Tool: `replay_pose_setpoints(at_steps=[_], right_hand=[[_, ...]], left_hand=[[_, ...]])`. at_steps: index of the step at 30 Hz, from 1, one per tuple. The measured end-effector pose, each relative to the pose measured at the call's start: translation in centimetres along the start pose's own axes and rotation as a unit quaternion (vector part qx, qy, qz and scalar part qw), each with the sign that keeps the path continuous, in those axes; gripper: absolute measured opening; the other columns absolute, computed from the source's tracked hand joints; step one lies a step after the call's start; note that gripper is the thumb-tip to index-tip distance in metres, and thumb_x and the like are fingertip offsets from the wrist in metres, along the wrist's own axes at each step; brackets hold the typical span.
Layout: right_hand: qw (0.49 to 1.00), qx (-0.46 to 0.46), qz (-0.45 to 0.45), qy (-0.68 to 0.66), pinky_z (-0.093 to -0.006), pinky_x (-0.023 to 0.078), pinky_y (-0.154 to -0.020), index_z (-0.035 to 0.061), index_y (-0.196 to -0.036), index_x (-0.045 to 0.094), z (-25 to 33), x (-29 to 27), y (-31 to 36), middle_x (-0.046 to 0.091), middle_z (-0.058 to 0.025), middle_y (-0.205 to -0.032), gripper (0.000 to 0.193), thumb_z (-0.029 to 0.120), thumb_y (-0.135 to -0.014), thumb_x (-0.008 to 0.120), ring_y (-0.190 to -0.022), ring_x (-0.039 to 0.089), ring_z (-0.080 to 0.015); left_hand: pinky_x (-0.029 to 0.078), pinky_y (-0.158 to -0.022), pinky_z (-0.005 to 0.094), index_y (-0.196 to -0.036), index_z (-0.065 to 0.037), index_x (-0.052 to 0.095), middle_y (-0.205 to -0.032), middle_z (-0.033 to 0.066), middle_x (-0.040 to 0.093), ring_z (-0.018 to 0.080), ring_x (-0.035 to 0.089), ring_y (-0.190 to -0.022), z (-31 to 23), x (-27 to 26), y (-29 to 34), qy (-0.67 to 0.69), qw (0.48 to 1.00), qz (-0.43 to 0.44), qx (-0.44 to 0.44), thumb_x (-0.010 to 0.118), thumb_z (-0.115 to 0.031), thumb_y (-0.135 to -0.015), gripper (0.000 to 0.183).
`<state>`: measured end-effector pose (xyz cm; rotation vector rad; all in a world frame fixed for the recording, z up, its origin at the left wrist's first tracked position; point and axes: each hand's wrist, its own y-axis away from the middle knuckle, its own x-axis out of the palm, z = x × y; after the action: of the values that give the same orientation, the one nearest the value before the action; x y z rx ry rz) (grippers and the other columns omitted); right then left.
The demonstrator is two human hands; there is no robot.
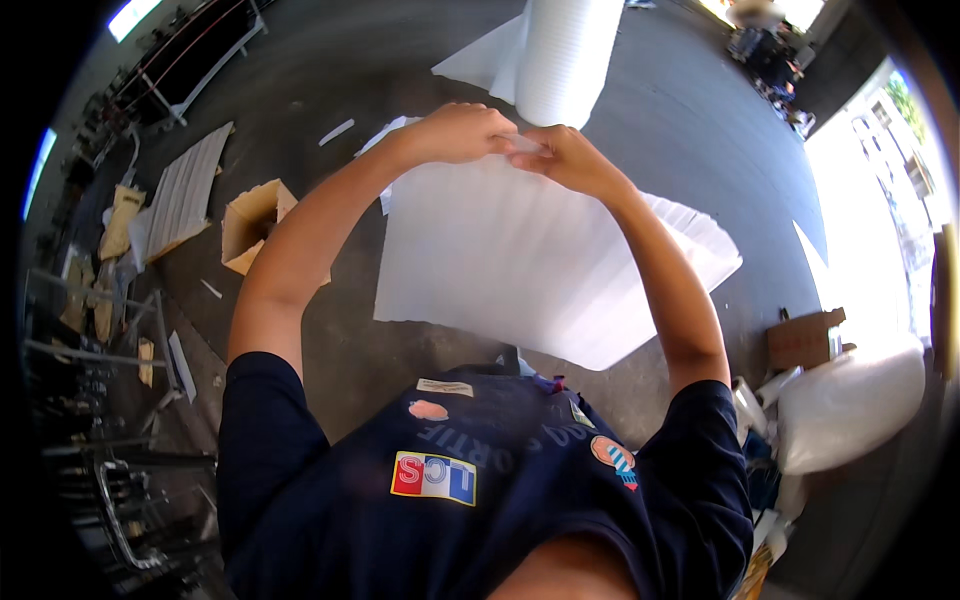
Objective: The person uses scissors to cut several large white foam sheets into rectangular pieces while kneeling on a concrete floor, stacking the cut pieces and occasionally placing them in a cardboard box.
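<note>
A large white foam sheet (490, 240) spreads out below my arms, its lower edge uneven and its right side curled in folds. My left hand (465, 132) is closed at the sheet's far edge. Close beside it, my right hand (575, 162) pinches the same edge, and a narrow bunched whitish strip shows between the two hands. The fingertips are partly hidden. Just beyond my hands stands a tall roll of white foam (565, 60), with a loose flap spreading to its left.
An open cardboard box (250, 225) and a leaning corrugated panel (190, 190) are at left, near metal frames (125, 510). A brown carton (803, 340) and a stuffed translucent bag (850, 405) lie at right. White scraps dot the dark floor (330, 240).
</note>
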<state>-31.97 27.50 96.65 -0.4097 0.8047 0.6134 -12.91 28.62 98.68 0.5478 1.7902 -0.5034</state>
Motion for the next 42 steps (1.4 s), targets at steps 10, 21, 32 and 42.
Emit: replay_pose_setpoints(at_steps=[10,21,32,42], right_hand=[[0.968,-0.217,-0.125,-0.005,-0.0344,0.040,-0.050,0.0071,-0.067,0.063,-3.0,2.8,-10.6,0.055,-0.0104,-0.057,0.013,0.019,-0.070,0.065,-0.056,0.051,-0.0277],[0.898,-0.427,-0.085,0.068,-0.0308,0.044,-0.045,0.0043,-0.075,0.057,1.7,11.1,-21.5,0.057,-0.0108,-0.060,0.010,-0.002,-0.067,0.059,-0.051,0.056,-0.0236],[0.895,-0.395,0.144,-0.147,-0.0365,0.051,-0.067,0.0036,-0.075,0.054,4.3,8.8,-27.7,0.064,-0.0123,-0.089,0.018,0.005,-0.057,0.053,-0.081,0.064,-0.0275],[0.980,0.015,-0.185,-0.069,-0.0275,0.045,-0.063,0.0018,-0.081,0.055,-6.8,1.5,-34.3,0.059,-0.0081,-0.075,0.015,-0.009,-0.073,0.049,-0.067,0.054,-0.0141]], left_hand=[[0.035,-0.055,0.0261,-0.066,-0.002,0.050,-0.057,0.0022,0.045,0.0096,0.040,-0.056,6.1,1.7,-0.5,0.253,0.929,-0.226,-0.150,0.048,-0.019,-0.085,0.025],[0.033,-0.053,0.0246,-0.067,-0.004,0.043,-0.060,-0.0044,0.038,0.0052,0.035,-0.059,22.3,1.9,9.7,0.328,0.864,-0.204,-0.323,0.043,-0.024,-0.088,0.029],[0.041,-0.068,0.0365,-0.079,0.003,0.052,-0.074,0.0172,0.056,0.0258,0.055,-0.072,49.3,5.2,28.8,0.183,0.866,-0.163,-0.436,0.041,-0.026,-0.086,0.032],[0.043,-0.073,0.0482,-0.088,-0.001,0.059,-0.090,0.0209,0.059,0.0395,0.055,-0.086,61.5,11.4,44.4,-0.040,0.712,-0.108,-0.692,0.041,-0.028,-0.087,0.032]])
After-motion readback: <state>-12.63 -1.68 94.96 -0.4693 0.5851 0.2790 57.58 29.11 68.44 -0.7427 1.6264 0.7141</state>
